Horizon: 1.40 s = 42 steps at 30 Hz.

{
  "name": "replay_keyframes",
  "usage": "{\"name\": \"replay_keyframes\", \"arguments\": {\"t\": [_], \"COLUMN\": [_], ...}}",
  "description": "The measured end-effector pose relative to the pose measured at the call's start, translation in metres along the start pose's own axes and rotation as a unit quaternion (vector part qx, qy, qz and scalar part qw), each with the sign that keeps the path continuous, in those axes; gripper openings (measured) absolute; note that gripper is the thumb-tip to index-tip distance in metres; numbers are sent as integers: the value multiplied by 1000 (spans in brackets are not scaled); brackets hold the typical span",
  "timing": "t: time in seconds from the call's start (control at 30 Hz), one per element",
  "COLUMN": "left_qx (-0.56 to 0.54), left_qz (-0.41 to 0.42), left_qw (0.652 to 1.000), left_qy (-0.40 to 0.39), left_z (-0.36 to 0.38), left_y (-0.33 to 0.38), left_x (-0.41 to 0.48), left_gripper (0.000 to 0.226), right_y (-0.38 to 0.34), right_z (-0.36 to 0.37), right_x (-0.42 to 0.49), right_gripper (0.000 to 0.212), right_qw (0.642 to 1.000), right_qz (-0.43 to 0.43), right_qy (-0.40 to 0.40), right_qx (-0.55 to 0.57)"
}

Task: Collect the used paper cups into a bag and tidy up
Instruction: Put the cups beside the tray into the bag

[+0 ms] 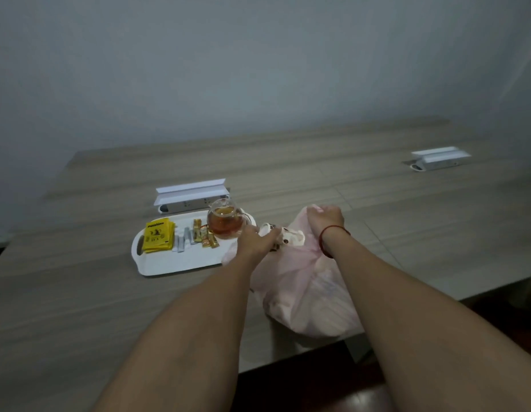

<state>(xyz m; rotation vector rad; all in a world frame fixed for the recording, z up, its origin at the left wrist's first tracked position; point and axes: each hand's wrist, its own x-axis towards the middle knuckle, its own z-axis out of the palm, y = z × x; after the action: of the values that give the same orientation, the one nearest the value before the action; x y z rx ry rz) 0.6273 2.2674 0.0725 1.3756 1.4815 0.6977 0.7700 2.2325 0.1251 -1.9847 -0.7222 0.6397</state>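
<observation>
At the frame's centre the left hand [258, 243] grips 1 paper cup [280, 237] at the mouth of the pink bag [302, 288], which the right hand [325, 218] pinches open. No other cups show on the table [79, 292], so collecting looks nearly done. The tray [175, 264] looks left to tidy.

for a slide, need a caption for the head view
Left hand holds cups at the mouth of a pink bag gripped by the right hand, beside a tray with a teapot.

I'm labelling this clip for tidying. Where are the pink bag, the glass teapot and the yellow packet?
pink bag [302, 289], head view, on its crumpled side between the forearms.
glass teapot [225, 223], head view, on its tea-filled belly.
yellow packet [157, 235], head view, on its printed front.
</observation>
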Motion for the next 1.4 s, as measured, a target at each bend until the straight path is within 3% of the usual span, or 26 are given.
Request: {"name": "replay_keyframes", "arguments": {"t": [0.07, 0.13, 0.2, 0.33, 0.43, 0.57, 0.67, 0.77, 0.97, 1.2, 1.3, 1.4], "left_qx": [48, 126, 164, 213, 209, 178, 173, 169, 88, 3, 16, 25], "left_qz": [2, -1, -29, -49, -74, -152, -182, -202, -225, -214, -216, -248], "left_qw": [998, 985, 977, 976, 972, 968, 966, 964, 969, 976, 976, 967], "left_qy": [-48, -116, -136, -15, 73, 89, 65, 40, 59, 30, 17, -43], "left_z": [8, 12, 13, -1, -21, -34, -36, -34, -32, -26, -24, -22], "left_y": [3, 4, 1, -16, -38, -67, -86, -103, -115, -111, -114, -113], "left_x": [8, 13, 24, 48, 67, 88, 98, 105, 105, 104, 100, 96], "left_gripper": [43, 56, 62, 49, 37, 30, 32, 36, 46, 34, 26, 46], "right_y": [-1, 1, 4, 10, 15, 24, 32, 40, 49, 56, 56, 57], "right_z": [0, 5, 14, 42, 67, 98, 115, 126, 132, 131, 129, 128], "right_x": [11, 20, 27, 39, 48, 52, 51, 53, 57, 57, 56, 55], "right_gripper": [22, 27, 33, 22, 16, 18, 25, 15, 22, 19, 22, 26], "right_qw": [1000, 1000, 1000, 998, 995, 985, 981, 980, 980, 980, 980, 981], "right_qz": [8, 14, 18, 29, 30, 26, 42, 46, 54, 66, 62, 66], "right_qy": [7, 4, -7, -44, -66, -88, -94, -95, -94, -99, -97, -95], "right_qx": [-3, -11, -14, -25, -72, -143, -161, -169, -167, -158, -160, -158]}}
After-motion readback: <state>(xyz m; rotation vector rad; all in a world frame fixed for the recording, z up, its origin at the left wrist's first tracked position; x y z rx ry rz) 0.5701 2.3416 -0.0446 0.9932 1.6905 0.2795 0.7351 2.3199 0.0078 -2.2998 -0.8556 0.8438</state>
